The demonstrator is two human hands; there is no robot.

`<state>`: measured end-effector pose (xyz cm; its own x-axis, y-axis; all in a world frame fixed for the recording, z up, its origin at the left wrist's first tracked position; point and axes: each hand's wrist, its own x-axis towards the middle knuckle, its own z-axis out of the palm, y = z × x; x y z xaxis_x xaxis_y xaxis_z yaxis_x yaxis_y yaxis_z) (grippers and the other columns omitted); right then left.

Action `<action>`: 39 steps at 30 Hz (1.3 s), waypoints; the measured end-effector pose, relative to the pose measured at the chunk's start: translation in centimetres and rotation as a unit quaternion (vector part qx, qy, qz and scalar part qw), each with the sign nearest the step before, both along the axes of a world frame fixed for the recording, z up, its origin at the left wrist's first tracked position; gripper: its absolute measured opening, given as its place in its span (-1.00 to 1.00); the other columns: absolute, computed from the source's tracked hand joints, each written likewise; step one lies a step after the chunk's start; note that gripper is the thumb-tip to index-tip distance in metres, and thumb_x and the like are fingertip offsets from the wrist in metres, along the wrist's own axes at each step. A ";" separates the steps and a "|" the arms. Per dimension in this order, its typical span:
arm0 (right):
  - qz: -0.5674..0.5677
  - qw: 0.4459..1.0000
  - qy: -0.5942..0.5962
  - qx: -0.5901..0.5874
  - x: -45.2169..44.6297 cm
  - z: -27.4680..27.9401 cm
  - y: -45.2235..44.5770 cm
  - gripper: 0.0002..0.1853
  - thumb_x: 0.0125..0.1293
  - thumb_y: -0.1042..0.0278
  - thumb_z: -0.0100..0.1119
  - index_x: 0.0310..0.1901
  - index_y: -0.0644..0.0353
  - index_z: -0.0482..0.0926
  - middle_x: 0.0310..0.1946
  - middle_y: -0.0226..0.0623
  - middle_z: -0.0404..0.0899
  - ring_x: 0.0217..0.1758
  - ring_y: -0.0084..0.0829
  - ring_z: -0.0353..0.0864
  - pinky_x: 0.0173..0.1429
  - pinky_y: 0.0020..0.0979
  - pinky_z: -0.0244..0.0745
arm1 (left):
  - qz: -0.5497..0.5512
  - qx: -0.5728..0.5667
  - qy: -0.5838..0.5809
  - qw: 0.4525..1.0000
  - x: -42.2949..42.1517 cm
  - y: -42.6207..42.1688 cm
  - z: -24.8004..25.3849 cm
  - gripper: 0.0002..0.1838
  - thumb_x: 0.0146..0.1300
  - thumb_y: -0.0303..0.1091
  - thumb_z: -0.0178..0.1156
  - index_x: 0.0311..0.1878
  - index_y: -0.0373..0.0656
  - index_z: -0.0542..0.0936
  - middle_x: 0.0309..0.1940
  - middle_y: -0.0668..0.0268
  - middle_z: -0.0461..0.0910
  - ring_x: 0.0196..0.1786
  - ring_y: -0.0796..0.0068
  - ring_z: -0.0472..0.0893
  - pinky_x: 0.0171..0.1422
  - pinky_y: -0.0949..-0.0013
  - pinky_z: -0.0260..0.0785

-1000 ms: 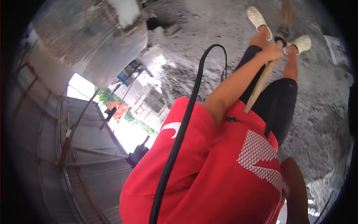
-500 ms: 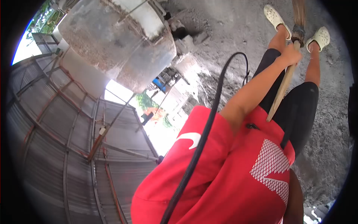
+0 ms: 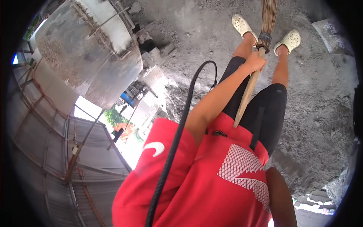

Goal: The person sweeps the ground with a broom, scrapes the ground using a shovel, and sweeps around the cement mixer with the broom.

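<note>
While your left hand grips the broom, its bristle end points between your pale clogs; your right hand is out of view, its hold unclear. Left of the broom are a black cord, rubble and a crusted drum, its interior hidden.

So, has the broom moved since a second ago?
Yes, slightly: the broom, seen at its binding, has shifted toward the left shoe and away from the right shoe; both look planted.
</note>
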<state>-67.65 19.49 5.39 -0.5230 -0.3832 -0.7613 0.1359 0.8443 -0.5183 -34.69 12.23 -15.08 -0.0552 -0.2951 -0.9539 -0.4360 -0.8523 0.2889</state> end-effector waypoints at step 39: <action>-0.034 0.900 -0.434 0.013 29.7 -3.3 -5.8 -0.18 0.06 0.55 -0.08 0.36 -0.05 -0.17 -0.56 -0.17 0.45 -0.78 -0.47 0.39 -0.71 -0.44 0.33 | 0.084 0.044 -0.004 0.996 6.0 -2.7 -1.3 -0.81 0.03 -0.27 0.08 -0.61 -0.05 0.36 -0.75 0.49 0.29 -0.72 0.63 0.29 -0.63 0.52 0.17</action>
